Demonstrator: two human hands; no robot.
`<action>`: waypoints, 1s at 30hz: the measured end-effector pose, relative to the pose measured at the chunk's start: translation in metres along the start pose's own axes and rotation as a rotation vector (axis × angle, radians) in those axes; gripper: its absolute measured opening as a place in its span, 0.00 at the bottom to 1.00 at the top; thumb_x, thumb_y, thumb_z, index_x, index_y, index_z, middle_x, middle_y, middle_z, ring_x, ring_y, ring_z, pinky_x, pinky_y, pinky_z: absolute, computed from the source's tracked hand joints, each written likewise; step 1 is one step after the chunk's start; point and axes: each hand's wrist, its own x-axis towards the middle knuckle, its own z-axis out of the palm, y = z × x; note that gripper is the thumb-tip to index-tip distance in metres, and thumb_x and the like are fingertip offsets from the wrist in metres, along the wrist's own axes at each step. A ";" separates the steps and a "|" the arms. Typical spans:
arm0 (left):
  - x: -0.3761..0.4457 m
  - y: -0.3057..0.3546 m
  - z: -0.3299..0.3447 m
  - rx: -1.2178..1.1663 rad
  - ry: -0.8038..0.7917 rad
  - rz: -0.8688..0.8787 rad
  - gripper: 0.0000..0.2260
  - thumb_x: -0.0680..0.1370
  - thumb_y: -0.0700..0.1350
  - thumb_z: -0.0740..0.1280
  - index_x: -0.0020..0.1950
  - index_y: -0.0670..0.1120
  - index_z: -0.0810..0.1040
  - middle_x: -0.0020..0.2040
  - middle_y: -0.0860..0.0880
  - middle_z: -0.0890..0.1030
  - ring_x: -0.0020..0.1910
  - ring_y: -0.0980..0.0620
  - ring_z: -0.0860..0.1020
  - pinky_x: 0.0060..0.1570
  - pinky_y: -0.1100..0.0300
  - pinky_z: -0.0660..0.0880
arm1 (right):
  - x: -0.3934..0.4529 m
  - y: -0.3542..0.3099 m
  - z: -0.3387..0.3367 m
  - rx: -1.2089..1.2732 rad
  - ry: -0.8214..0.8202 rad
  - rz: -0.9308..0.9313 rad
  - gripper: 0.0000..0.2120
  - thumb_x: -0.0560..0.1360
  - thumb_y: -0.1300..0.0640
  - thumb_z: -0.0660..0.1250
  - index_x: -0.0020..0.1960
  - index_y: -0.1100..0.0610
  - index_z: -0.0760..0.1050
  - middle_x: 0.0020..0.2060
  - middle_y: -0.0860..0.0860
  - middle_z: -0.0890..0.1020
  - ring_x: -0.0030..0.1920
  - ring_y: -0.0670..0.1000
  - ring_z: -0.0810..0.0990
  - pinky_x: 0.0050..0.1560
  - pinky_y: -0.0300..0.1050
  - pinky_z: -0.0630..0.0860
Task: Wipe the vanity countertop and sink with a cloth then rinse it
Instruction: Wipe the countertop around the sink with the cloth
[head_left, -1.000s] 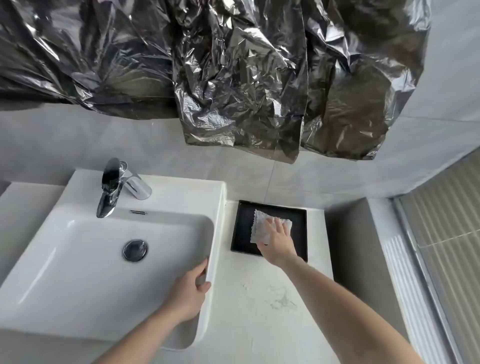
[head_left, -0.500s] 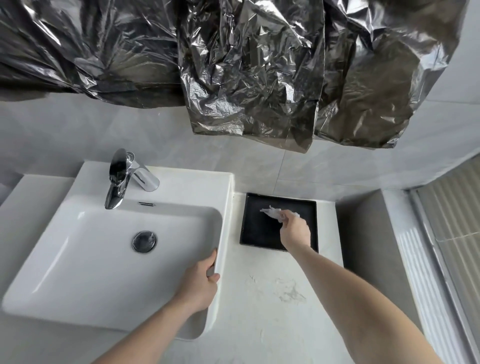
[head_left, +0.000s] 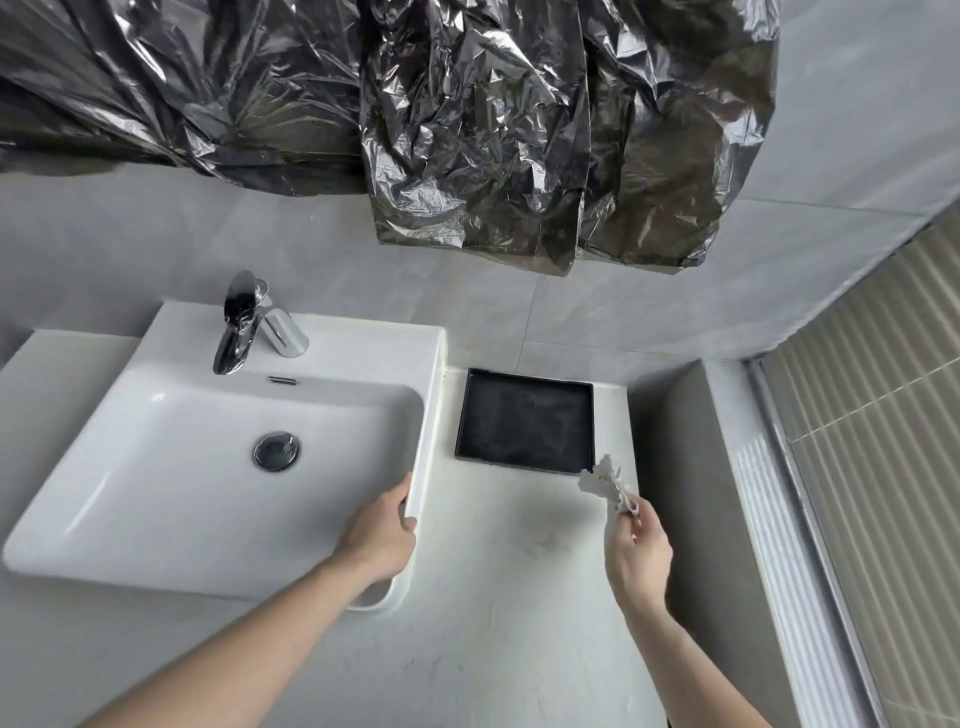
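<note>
Cloth (head_left: 605, 482), crumpled, hangs pinched in the right hand (head_left: 636, 553) above the table (head_left: 519, 623), just near of the black tray (head_left: 524, 418). Left hand (head_left: 382, 535) grips the sink (head_left: 171, 467) rim, fingers curled over its right edge. Wiping seems underway; next, the smudged table calls for flat strokes. Faucet (head_left: 244, 322) stands far; foil sheeting (head_left: 467, 130) hangs overhead.

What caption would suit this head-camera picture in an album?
Left hand grips the white sink's rim while right hand pinches a crumpled cloth beside the black tray.
</note>
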 end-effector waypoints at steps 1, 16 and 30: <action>-0.011 -0.003 -0.003 0.044 0.016 0.037 0.27 0.81 0.47 0.62 0.79 0.59 0.62 0.68 0.54 0.78 0.66 0.48 0.76 0.65 0.53 0.73 | -0.003 0.007 0.004 -0.035 -0.039 -0.039 0.13 0.84 0.54 0.58 0.63 0.48 0.79 0.54 0.46 0.85 0.57 0.52 0.82 0.60 0.50 0.78; -0.123 -0.184 0.038 0.243 -0.080 -0.125 0.24 0.75 0.57 0.66 0.71 0.61 0.67 0.75 0.57 0.65 0.71 0.54 0.70 0.68 0.61 0.68 | -0.049 0.007 0.138 -0.692 -0.735 -0.337 0.30 0.80 0.38 0.57 0.81 0.42 0.58 0.84 0.48 0.47 0.83 0.56 0.41 0.82 0.58 0.42; -0.077 -0.195 0.059 0.163 -0.047 -0.542 0.68 0.60 0.68 0.77 0.79 0.52 0.28 0.79 0.43 0.29 0.78 0.27 0.40 0.72 0.39 0.65 | 0.014 0.066 0.078 -0.950 -0.424 -0.209 0.37 0.82 0.37 0.53 0.84 0.50 0.43 0.83 0.58 0.44 0.82 0.64 0.40 0.80 0.61 0.48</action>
